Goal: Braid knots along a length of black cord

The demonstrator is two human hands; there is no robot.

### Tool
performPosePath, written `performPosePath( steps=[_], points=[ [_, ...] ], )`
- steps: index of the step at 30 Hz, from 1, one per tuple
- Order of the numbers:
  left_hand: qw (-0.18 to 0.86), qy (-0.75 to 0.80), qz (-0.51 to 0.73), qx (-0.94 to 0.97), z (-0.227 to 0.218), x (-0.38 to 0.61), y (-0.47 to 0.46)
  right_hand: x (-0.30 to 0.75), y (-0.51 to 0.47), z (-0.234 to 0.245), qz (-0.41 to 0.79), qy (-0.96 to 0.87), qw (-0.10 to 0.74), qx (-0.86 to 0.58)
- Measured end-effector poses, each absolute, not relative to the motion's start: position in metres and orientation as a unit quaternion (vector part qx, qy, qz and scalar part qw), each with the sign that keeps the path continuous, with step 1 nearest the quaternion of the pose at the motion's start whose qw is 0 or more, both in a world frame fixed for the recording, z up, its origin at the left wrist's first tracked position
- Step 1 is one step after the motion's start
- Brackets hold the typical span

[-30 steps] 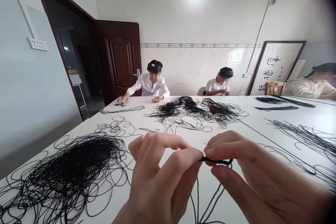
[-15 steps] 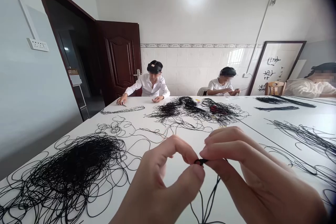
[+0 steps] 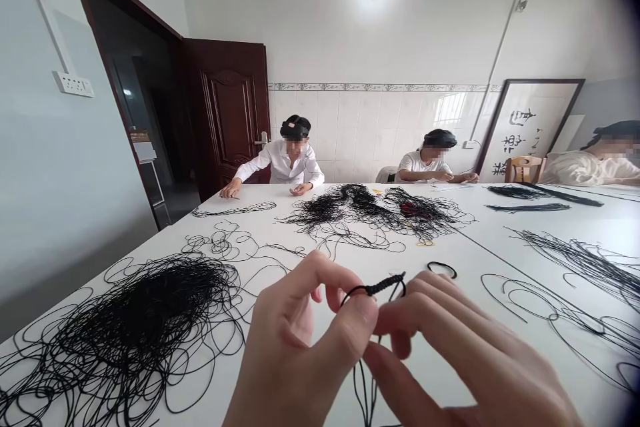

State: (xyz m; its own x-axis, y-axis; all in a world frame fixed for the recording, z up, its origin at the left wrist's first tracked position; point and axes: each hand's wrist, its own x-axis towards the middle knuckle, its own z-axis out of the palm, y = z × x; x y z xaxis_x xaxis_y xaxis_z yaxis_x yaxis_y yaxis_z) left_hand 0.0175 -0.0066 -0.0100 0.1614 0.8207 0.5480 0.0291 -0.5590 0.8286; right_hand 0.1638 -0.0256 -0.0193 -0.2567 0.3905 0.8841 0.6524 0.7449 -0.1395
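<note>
A short braided black cord [image 3: 385, 284] slants up to the right above my left thumb, with a thin loop at its left end. My left hand [image 3: 310, 340] is closed, pinching that left end between thumb and forefinger. Close against it, my right hand [image 3: 465, 340] has its thumb and forefinger apart. Loose black strands [image 3: 367, 390] hang below the braid and pass by the right fingertips. The right palm and part of its fingers are hidden from me.
A big tangle of black cord [image 3: 155, 307] lies at left on the white table [image 3: 280, 393]. A small black ring [image 3: 442, 269] lies beyond my right hand. More cord heaps [image 3: 350, 207] lie farther back. Several people sit across the table, one in a white shirt [image 3: 295, 163].
The braid, bunched between both hands before, now shows along its length. My right fingers have come off it and dropped lower, toward the strands. The black ring on the table has come into view.
</note>
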Motion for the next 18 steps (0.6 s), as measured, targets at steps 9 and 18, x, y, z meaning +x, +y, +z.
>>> performPosePath(
  steps=[9, 18],
  points=[
    [0.369, 0.312, 0.569, 0.666, -0.012, 0.017, -0.009, 0.147, -0.023, -0.024, -0.103, -0.752, 0.554, -0.341],
    [0.312, 0.354, 0.584, 0.661, -0.010, 0.017, -0.012, 0.143, -0.015, -0.032, -0.117, -0.765, 0.554, -0.307]
  ],
)
